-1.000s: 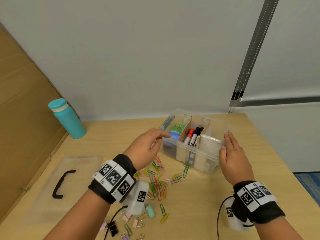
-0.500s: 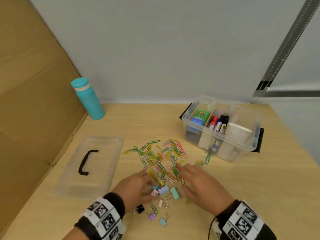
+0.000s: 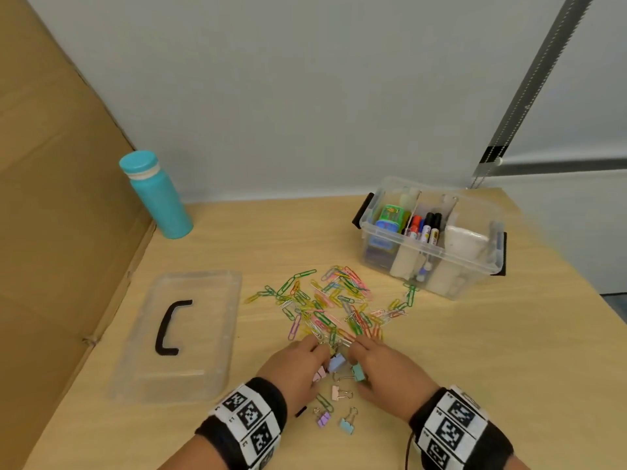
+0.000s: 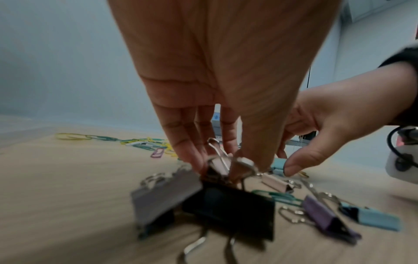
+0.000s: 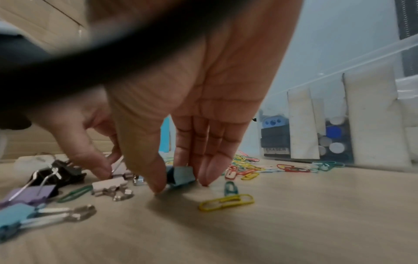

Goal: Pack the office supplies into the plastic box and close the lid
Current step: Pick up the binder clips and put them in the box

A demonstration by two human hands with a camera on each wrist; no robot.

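Note:
The clear plastic box (image 3: pixel 475 266) stands open at the back right, with markers (image 3: pixel 425 227), an eraser and white dividers inside. Its lid (image 3: pixel 176 334) with a black handle lies flat on the left. Coloured paper clips (image 3: pixel 332 307) are scattered mid-table, and several binder clips (image 3: pixel 339 393) lie near me. My left hand (image 3: pixel 317 359) pinches the wire handles of a pink binder clip (image 4: pixel 218 165), beside a black one (image 4: pixel 228 207). My right hand (image 5: pixel 182 184) pinches a teal binder clip (image 5: pixel 182 174) on the table between thumb and fingers.
A teal bottle (image 3: pixel 157 198) stands at the back left, next to a cardboard wall (image 3: pixel 51 215). The grey wall runs behind the table. The table's right edge lies just past the box. A purple clip (image 3: pixel 322 418) and a light blue clip (image 3: pixel 347 424) lie closest to me.
Both hands left the box sides, dropped to the binder clips near me, and drew together. Now each one pinches a clip. The head view tilted down and left.

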